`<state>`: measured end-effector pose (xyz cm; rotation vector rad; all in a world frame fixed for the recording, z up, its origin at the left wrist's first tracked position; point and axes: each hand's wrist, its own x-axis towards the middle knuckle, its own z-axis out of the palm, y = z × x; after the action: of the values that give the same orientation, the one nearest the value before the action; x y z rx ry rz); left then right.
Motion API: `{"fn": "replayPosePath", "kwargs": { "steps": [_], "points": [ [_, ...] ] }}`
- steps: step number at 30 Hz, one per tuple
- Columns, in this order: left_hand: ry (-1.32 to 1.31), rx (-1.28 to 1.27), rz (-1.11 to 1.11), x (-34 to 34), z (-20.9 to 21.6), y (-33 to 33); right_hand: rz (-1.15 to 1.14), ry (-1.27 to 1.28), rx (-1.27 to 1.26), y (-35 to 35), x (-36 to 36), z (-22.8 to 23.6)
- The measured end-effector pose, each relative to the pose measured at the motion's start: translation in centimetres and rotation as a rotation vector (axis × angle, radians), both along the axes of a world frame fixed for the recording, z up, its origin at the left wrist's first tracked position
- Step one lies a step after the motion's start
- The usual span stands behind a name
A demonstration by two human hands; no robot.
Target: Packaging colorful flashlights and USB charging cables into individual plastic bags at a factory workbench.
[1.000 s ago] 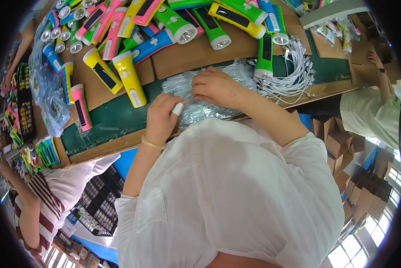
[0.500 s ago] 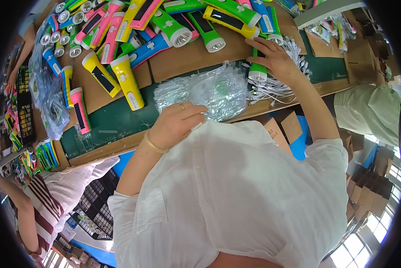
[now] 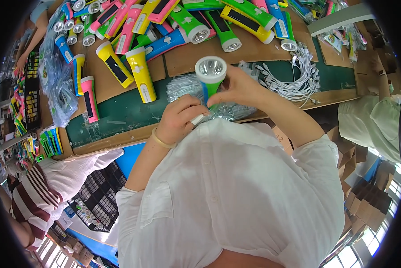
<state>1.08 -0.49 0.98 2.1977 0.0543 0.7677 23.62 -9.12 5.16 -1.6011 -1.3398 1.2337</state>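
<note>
My right hand (image 3: 243, 90) is wrapped round a green and blue flashlight (image 3: 213, 88), held upright above the bench with its white-rimmed lens facing up. My left hand (image 3: 179, 119) is closed just beside the flashlight's lower end. A small white piece (image 3: 197, 119) shows at its fingertips; what it is I cannot make out. Clear plastic bags (image 3: 180, 87) lie in a stack under and behind both hands, partly hidden by them. Several white charging cables (image 3: 294, 79) lie bundled on the bench to the right of my right hand.
Many pink, yellow, green and blue flashlights (image 3: 143, 80) are heaped on cardboard (image 3: 182, 60) across the green bench (image 3: 124, 115). Crumpled plastic bags (image 3: 57, 96) lie at the left. A metal bar (image 3: 343, 18) stands at the far right. Co-workers are on both sides; black crates (image 3: 95, 194) stand below left.
My right hand has picked up the green and blue flashlight from beside the cables and brought it left, in front of me. My left hand stays closed near the bags.
</note>
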Motion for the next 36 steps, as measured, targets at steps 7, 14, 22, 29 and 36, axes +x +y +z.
{"fn": "replayPosePath", "kwargs": {
  "steps": [7,14,22,29,36],
  "points": [
    [-0.075,-0.132,0.129,-1.1,-0.5,0.3,0.335,-0.357,0.121,0.0,1.9,0.8],
    [-0.079,-0.095,0.02,0.4,0.3,0.6,0.693,-0.893,0.113,-1.0,-1.1,1.2],
    [0.046,-0.048,0.202,-0.9,-1.7,0.9,-0.001,-0.858,0.036,-6.1,9.0,0.7],
    [0.054,-0.055,0.163,-0.4,-1.3,0.7,-0.065,-1.183,-0.373,-13.7,17.0,-2.2],
    [0.053,-0.037,0.186,-0.8,-1.5,0.6,-0.147,-1.064,-0.368,-14.0,17.4,-0.7]
  ]
}}
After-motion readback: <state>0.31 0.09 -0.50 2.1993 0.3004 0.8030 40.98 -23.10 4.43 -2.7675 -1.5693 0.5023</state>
